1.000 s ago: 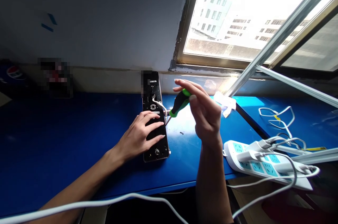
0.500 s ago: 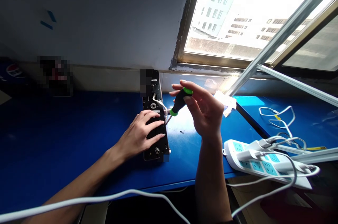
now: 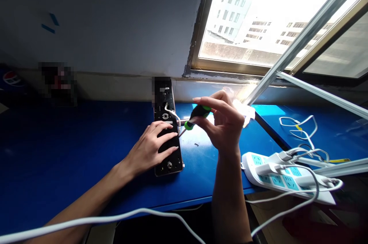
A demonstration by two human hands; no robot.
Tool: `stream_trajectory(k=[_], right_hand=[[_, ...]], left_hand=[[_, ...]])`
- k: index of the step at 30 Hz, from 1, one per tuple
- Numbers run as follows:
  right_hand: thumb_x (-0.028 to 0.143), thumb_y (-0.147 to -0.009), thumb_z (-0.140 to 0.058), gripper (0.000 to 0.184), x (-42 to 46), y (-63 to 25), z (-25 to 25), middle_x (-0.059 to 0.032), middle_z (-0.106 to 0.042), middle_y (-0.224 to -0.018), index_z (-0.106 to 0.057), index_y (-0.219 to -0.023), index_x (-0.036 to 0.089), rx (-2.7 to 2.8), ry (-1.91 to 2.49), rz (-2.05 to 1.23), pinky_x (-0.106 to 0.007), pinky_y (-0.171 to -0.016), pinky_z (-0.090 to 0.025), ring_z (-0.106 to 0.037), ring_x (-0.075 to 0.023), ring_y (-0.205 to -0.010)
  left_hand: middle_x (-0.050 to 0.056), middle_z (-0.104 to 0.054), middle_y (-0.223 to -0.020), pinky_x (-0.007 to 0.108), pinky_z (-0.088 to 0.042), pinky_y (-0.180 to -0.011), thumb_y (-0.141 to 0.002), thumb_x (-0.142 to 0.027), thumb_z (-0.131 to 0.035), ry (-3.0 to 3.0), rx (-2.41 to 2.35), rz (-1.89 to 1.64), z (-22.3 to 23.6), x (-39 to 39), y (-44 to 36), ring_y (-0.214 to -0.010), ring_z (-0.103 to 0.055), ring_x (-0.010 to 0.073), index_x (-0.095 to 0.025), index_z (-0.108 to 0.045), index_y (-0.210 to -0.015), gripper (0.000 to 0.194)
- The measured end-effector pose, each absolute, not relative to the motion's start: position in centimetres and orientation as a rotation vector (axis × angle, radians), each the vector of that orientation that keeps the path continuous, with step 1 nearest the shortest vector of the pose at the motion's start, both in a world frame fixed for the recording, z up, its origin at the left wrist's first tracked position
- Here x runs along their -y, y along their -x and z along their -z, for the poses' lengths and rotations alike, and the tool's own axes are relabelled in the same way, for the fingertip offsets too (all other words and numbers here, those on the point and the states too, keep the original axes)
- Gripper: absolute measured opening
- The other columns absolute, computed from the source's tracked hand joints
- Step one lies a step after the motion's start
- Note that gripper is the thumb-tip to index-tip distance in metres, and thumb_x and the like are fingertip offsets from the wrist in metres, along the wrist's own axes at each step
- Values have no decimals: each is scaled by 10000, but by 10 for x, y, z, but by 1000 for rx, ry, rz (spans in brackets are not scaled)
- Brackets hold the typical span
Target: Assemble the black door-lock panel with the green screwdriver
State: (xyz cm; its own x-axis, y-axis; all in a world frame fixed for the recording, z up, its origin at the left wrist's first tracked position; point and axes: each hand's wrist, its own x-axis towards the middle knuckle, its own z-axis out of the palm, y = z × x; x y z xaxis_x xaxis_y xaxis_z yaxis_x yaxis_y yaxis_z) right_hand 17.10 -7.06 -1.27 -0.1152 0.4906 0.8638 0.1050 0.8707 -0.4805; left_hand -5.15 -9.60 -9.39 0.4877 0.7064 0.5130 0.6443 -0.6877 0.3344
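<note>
A long black door-lock panel (image 3: 167, 121) lies on the blue table (image 3: 71, 148), its far end toward the wall. My left hand (image 3: 151, 147) rests flat on its near half, fingers spread and pressing down. My right hand (image 3: 222, 123) is closed around a black and green screwdriver (image 3: 197, 116), held by the fingertips. The metal tip points down-left at the right edge of the panel, near a short white wire (image 3: 173, 114) that loops out of it.
A white power strip (image 3: 283, 178) with several plugs and white cables sits at the right table edge. A white cable (image 3: 115, 219) crosses the foreground. An aluminium bar (image 3: 290, 50) leans from the window sill. Crumpled white paper (image 3: 247, 112) lies behind my right hand.
My right hand has turned the screwdriver, its fingers shifting round the handle and the handle dropping flatter. My left hand stays pressed on the panel.
</note>
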Motion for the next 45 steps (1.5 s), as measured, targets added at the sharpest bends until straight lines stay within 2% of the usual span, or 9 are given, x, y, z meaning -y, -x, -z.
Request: stream_trajectory(k=[6, 13, 19, 25, 31, 34, 38, 42, 45], right_hand=[[270, -1048, -520, 367, 76, -170, 6, -69, -695, -1344, -671, -1379, 320, 1779, 467, -573, -461, -939, -641, -704, -248, -1169], [336, -856, -831, 329, 72, -170, 9, -12, -658, -896, -785, -1180, 373, 1697, 460, -349, -383, -733, -634, -666, -192, -850], [241, -1044, -525, 387, 77, -168, 2, -56, -702, -1345, -657, -1400, 318, 1815, 474, -546, -480, -1011, -607, -685, -248, -1219], [359, -832, -851, 346, 71, -170, 10, -13, -680, -920, -786, -1172, 369, 1700, 492, -327, -390, -739, -638, -667, -189, -827], [225, -1052, -505, 407, 79, -169, 2, -48, -673, -1379, -642, -1415, 345, 1820, 458, -592, -465, -984, -608, -683, -244, -1204], [194, -966, -681, 408, 74, -167, 6, -29, -740, -1179, -702, -1334, 370, 1765, 404, -524, -422, -876, -634, -726, -222, -1038], [274, -845, -845, 381, 71, -167, 9, -5, -632, -889, -777, -1210, 357, 1713, 421, -345, -350, -734, -605, -646, -177, -847], [232, -1061, -511, 376, 77, -167, 3, -61, -686, -1296, -669, -1388, 329, 1809, 454, -549, -425, -973, -604, -674, -220, -1178], [201, -1023, -593, 393, 76, -166, 4, -41, -721, -1279, -671, -1380, 345, 1787, 430, -591, -428, -955, -625, -708, -220, -1139]], left_hand=[[114, -622, -1388, 578, -490, -1114, -952, -323, -714, -2614, -1187, -989, 95, 96, 52, -1356, -497, 340, -256, -713, -1287, 342], [120, -617, -1389, 572, -493, -1111, -956, -320, -709, -2633, -1199, -972, 94, 96, 52, -1353, -492, 337, -232, -710, -1291, 347], [122, -622, -1392, 572, -491, -1116, -954, -324, -710, -2616, -1187, -987, 94, 96, 52, -1355, -497, 339, -233, -714, -1287, 345], [115, -626, -1384, 576, -495, -1114, -946, -318, -721, -2620, -1202, -980, 94, 96, 52, -1351, -500, 340, -241, -715, -1290, 353], [130, -616, -1399, 591, -492, -1113, -956, -331, -707, -2623, -1196, -971, 94, 97, 52, -1350, -495, 346, -222, -715, -1286, 347], [127, -618, -1397, 590, -494, -1112, -950, -325, -714, -2623, -1200, -976, 94, 96, 52, -1347, -499, 346, -226, -718, -1279, 344], [126, -611, -1399, 575, -490, -1121, -957, -327, -708, -2645, -1210, -959, 94, 96, 52, -1352, -493, 340, -214, -712, -1286, 348], [132, -603, -1406, 574, -490, -1121, -964, -336, -701, -2651, -1212, -946, 94, 96, 52, -1354, -489, 339, -206, -709, -1286, 347], [137, -608, -1404, 584, -493, -1113, -960, -331, -706, -2638, -1218, -948, 93, 97, 51, -1351, -490, 344, -201, -714, -1283, 348]])
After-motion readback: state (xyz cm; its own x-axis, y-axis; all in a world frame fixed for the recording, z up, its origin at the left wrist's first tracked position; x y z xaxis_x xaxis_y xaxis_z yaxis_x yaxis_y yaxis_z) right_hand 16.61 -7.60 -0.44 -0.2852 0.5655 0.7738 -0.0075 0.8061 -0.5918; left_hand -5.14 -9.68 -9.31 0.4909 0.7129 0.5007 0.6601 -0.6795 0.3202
